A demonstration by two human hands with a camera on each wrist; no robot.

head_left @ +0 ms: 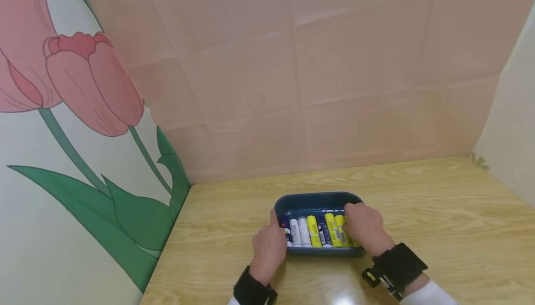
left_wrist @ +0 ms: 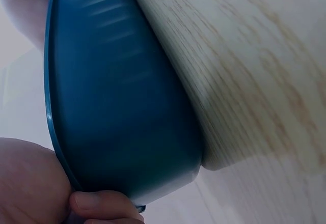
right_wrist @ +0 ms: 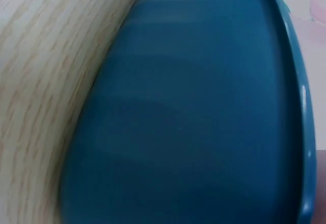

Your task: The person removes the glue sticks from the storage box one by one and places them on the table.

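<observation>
Hands flank tray [head_left: 311, 199]: left hand [head_left: 269, 249] grips left rim, thumb curled over; right hand [head_left: 364, 227] grips right rim. Tray near tabletop [head_left: 439, 212] front edge, sticks [head_left: 319, 230] inside; open tabletop right and behind.

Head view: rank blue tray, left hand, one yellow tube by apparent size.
1. blue tray, clearly largest.
2. left hand, which grips the tray's left end.
3. yellow tube, smallest, lying in the tray's row.
</observation>
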